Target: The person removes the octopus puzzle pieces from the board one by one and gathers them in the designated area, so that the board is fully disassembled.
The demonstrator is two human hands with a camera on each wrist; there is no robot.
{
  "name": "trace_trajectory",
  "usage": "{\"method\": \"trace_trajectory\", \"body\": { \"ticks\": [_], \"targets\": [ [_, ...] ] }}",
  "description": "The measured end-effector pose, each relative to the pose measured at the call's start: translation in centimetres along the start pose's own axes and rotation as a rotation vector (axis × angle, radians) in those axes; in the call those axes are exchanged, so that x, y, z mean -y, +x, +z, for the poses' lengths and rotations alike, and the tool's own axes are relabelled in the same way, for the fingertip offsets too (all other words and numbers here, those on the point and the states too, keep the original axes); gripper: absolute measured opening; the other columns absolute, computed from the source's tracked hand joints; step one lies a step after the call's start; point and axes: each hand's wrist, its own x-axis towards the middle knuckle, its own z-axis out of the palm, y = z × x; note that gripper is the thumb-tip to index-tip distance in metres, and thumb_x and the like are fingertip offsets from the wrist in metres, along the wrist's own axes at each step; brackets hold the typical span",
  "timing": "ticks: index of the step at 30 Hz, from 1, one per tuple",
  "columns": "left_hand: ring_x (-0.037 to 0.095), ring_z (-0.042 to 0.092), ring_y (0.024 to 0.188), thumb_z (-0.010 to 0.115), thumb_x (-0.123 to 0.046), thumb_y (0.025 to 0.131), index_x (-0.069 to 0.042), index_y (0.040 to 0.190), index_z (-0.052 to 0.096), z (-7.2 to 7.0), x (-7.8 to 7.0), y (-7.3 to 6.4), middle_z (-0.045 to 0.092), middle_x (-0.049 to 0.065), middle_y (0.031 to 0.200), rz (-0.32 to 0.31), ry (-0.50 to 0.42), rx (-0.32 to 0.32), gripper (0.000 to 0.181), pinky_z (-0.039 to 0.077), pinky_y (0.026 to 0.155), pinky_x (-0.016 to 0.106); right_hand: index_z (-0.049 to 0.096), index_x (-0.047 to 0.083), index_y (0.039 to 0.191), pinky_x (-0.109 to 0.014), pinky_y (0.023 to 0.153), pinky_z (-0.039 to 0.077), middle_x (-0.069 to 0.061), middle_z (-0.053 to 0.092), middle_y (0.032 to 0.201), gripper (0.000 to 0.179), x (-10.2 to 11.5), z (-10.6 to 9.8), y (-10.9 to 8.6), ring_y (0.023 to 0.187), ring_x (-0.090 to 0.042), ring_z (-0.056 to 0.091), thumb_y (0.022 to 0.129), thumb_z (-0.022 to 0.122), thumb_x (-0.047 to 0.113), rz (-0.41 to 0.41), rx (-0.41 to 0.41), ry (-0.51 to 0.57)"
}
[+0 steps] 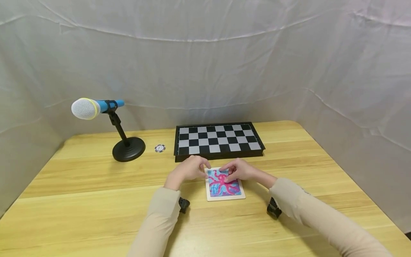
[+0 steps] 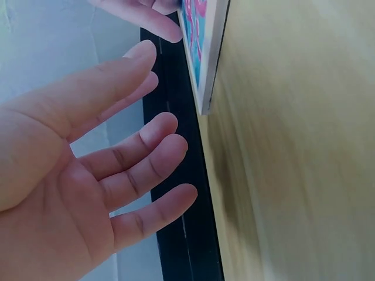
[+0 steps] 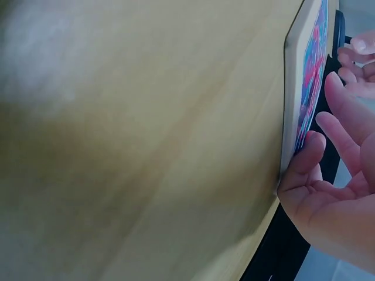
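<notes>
A flat square board [image 1: 210, 198] with a pale rim and a pink octopus picture on blue and purple lies on the table. My left hand [image 1: 191, 168] is at its far left corner, thumb and fingertips close to the rim. In the left wrist view, the left hand's fingers [image 2: 140, 216] are loosely bent and spread, with nothing between them. Over the board's far right part is my right hand [image 1: 241, 170], its thumb and index finger apart above the octopus. The right wrist view shows its lower fingers [image 3: 307, 155] bent against the board's edge, touching it.
Behind the board lies a black-and-white chessboard [image 1: 218, 139] with a black frame. Left of that is a poker chip [image 1: 160, 148]. A blue microphone [image 1: 102, 105] sits on a black round-based stand [image 1: 128, 149] at the back left. Pale cloth [image 1: 199, 71] hangs around the table.
</notes>
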Motion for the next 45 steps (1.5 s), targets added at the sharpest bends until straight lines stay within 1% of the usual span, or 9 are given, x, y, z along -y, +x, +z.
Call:
{"method": "trace_trajectory", "body": {
  "ticks": [5,10,15,19,24,28,35,39,45],
  "targets": [
    [0.015,0.050,0.066,0.071,-0.010,0.076,-0.007,0.101,0.065,-0.1,0.2,0.7,0.057,0.001,0.074,-0.003,-0.007,0.018,0.026,0.042,0.061,0.025,0.065,0.000,0.106,-0.022,0.055,0.035,0.000,0.047,0.063,0.037,0.1,0.2,0.0,0.060,-0.013,0.042,0.072,0.074,0.010,0.003,-0.002,-0.024],
    [0.017,0.049,0.069,0.072,-0.010,0.075,-0.008,0.100,0.066,-0.2,0.3,1.4,0.056,0.002,0.076,-0.020,-0.018,0.041,0.026,0.042,0.061,0.026,0.065,0.001,0.105,-0.022,0.053,0.033,0.001,0.042,0.058,0.038,0.5,0.4,0.0,0.057,-0.012,0.040,0.070,0.076,0.013,-0.006,-0.014,-0.058],
    [0.016,0.051,0.071,0.073,-0.011,0.073,-0.008,0.099,0.066,0.0,0.2,1.8,0.057,0.001,0.079,-0.049,0.000,0.067,0.027,0.043,0.064,0.026,0.067,0.003,0.102,-0.022,0.053,0.033,0.003,0.045,0.059,0.037,0.7,0.8,0.1,0.057,-0.011,0.041,0.069,0.077,0.018,-0.004,-0.052,-0.124],
    [0.016,0.051,0.073,0.074,-0.011,0.072,-0.010,0.097,0.067,0.2,0.3,2.0,0.058,0.000,0.080,-0.076,0.024,0.080,0.026,0.043,0.066,0.026,0.068,0.005,0.101,-0.023,0.055,0.034,0.002,0.048,0.062,0.036,0.7,1.0,0.1,0.060,-0.012,0.043,0.069,0.077,0.016,0.001,-0.071,-0.144],
    [0.016,0.050,0.074,0.076,-0.013,0.071,-0.010,0.094,0.067,0.3,0.5,2.2,0.058,0.001,0.083,-0.095,0.023,0.088,0.024,0.043,0.067,0.026,0.068,0.006,0.101,-0.024,0.058,0.036,0.001,0.050,0.067,0.035,0.7,1.1,0.1,0.065,-0.013,0.044,0.069,0.077,0.015,-0.007,-0.080,-0.159],
    [0.016,0.050,0.075,0.076,-0.012,0.070,-0.010,0.091,0.067,0.4,0.6,2.2,0.058,0.001,0.084,-0.098,0.017,0.087,0.023,0.043,0.067,0.026,0.068,0.008,0.100,-0.025,0.059,0.036,0.001,0.051,0.069,0.032,0.7,1.1,0.1,0.066,-0.014,0.044,0.070,0.077,0.015,-0.023,-0.070,-0.166],
    [0.016,0.050,0.075,0.076,-0.010,0.070,-0.010,0.091,0.069,0.3,0.5,2.3,0.059,0.002,0.085,-0.097,0.015,0.080,0.022,0.043,0.066,0.026,0.070,0.009,0.093,-0.025,0.064,0.040,0.004,0.060,0.080,0.022,0.7,1.2,0.2,0.072,-0.013,0.047,0.071,0.075,0.011,-0.074,-0.046,-0.153],
    [0.016,0.049,0.075,0.075,-0.009,0.070,-0.010,0.091,0.069,0.3,0.5,2.3,0.059,0.002,0.084,-0.095,0.016,0.079,0.022,0.042,0.066,0.026,0.071,0.010,0.088,-0.026,0.066,0.041,0.005,0.060,0.079,0.017,0.5,1.2,0.3,0.073,-0.013,0.047,0.072,0.074,0.009,-0.099,-0.028,-0.141],
    [0.016,0.049,0.074,0.075,-0.008,0.071,-0.010,0.090,0.069,0.4,0.4,2.3,0.058,0.001,0.082,-0.097,0.016,0.077,0.020,0.042,0.065,0.026,0.072,0.010,0.086,-0.026,0.066,0.040,0.005,0.059,0.080,0.013,0.6,1.2,0.2,0.073,-0.013,0.047,0.073,0.073,0.009,-0.118,-0.005,-0.137]
  ]
}}
